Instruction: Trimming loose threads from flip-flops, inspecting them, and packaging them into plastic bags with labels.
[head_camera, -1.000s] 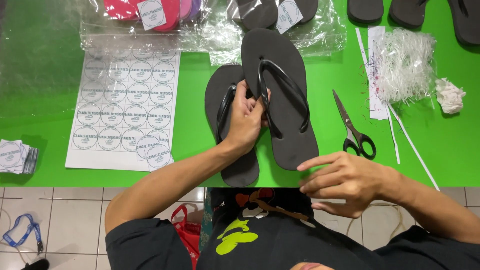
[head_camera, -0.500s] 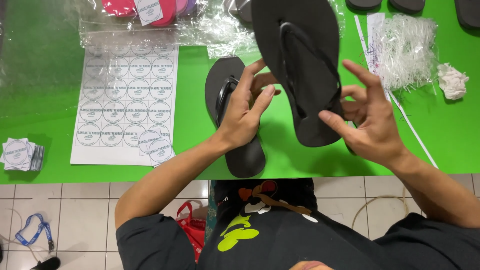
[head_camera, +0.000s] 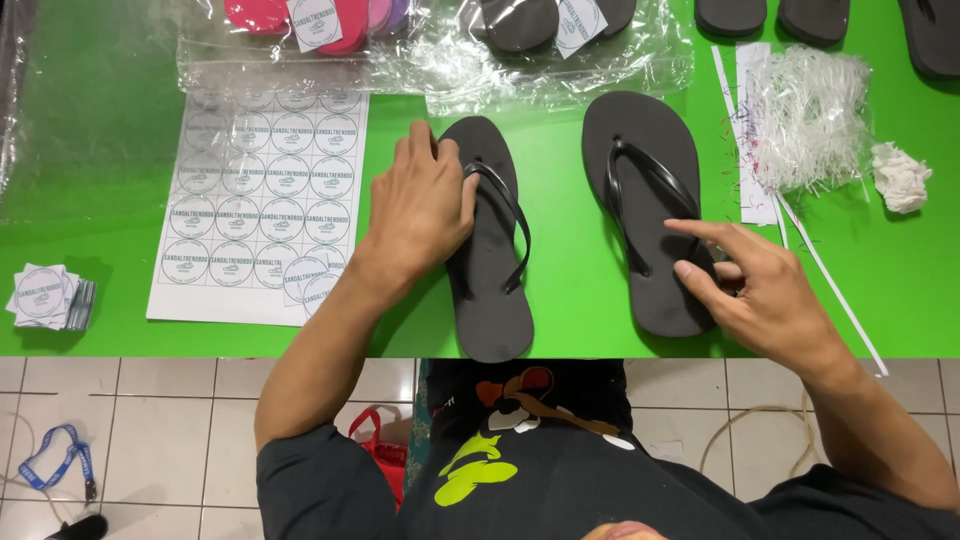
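Since the earlier frame, the right flip-flop (head_camera: 650, 215) had come down from the raised right hand (head_camera: 770, 290) and lay flat on the green table (head_camera: 580, 290), strap up. That hand rested open at its outer edge, fingers spread, gripping nothing. The left hand (head_camera: 420, 210) pressed flat on the left flip-flop (head_camera: 490, 240), without grasping it. A sticker sheet (head_camera: 260, 200) lay just left of it.

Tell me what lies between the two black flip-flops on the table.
Nothing: in the head view, only bare green table shows between the left flip-flop and the right flip-flop.
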